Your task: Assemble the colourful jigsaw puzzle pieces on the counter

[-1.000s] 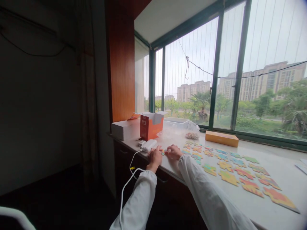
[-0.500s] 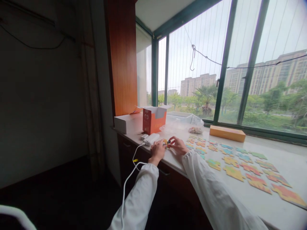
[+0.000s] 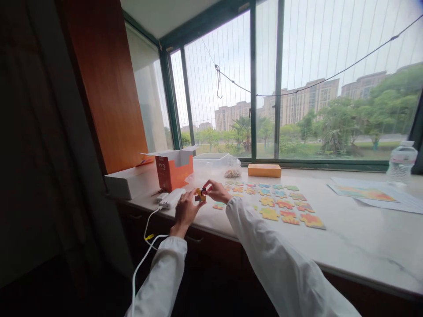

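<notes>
Above the counter's front edge, my left hand [image 3: 186, 210] is closed on a yellow-orange jigsaw puzzle piece [image 3: 199, 195] with dark patches. My right hand [image 3: 216, 192] pinches the upper right of the same piece, at a dark part; whether that is a second piece I cannot tell. Several rows of loose puzzle pieces [image 3: 269, 214] lie apart from one another on the counter, to the right of my hands. Part of the nearest rows is hidden behind my right forearm.
Left of my hands are a white power adapter [image 3: 172, 198] with a cable, an orange box [image 3: 174, 171] and a white box [image 3: 127, 182]. Behind stand a clear plastic tub [image 3: 211, 156], a bag of small bits [image 3: 232, 173] and a yellow box [image 3: 264, 170]. Printed sheets [image 3: 366, 192] and a bottle [image 3: 401, 164] are at right.
The view has swung right, bringing the sheets and bottle into sight. Both hands keep hold at the puzzle piece, which now shows more of its face.
</notes>
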The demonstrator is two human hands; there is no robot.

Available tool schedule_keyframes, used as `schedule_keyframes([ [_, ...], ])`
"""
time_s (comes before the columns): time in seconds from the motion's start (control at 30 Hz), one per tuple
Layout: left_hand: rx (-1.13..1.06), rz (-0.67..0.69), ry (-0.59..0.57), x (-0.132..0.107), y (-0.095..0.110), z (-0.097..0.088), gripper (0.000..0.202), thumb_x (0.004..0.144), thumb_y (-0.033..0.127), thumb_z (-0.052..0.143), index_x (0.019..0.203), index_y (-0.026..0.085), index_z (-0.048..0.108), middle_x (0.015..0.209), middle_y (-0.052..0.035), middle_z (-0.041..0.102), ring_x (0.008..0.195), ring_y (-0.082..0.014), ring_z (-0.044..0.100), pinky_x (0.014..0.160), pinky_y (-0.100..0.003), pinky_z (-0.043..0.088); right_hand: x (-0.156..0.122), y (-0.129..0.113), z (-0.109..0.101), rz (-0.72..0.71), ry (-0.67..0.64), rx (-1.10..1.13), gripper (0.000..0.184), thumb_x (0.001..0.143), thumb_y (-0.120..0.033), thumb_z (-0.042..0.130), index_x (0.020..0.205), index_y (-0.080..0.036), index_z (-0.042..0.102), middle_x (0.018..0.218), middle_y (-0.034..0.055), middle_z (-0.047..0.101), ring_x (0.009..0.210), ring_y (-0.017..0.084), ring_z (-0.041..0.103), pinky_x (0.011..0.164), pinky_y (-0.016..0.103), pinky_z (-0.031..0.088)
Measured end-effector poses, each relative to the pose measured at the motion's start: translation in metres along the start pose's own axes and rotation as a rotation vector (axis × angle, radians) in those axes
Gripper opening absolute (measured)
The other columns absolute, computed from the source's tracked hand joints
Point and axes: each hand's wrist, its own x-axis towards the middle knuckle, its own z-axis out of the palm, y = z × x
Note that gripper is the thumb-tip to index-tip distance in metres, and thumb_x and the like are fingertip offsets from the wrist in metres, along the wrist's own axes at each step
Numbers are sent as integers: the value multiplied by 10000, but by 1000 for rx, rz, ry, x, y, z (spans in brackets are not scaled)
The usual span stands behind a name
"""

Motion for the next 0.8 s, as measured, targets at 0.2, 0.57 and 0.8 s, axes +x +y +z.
schedule_keyframes([
  [0.2, -210, 65, -139, 21, 82, 27, 534, 806, 484, 748, 1259, 222, 639, 1119, -56, 720, 984, -214, 661, 887, -314, 507, -31, 53, -96, 105, -47, 110, 335, 731, -362, 793, 982, -153, 715, 771, 22, 706, 674, 129, 617, 597, 215, 423],
  [0.57, -166, 266, -358, 34, 146, 107, 391, 945, 187, 515, 1309, 220, 653, 1250, -74, 692, 1189, -224, 586, 1066, -349, 437, -77, 138, -154, 302, 77, 6, 317, 696, -347, 836, 943, -163, 761, 752, 41, 750, 682, 149, 648, 603, 229, 428],
  [0.8, -36, 420, -348, 28, 140, 95, 545, 821, -35, 438, 1102, 286, 777, 1222, -21, 691, 1144, -227, 551, 1058, -397, 434, -73, 141, -144, 369, 37, -238, 221, 758, -330, 803, 942, -209, 777, 861, 27, 768, 749, 142, 679, 639, 214, 455],
])
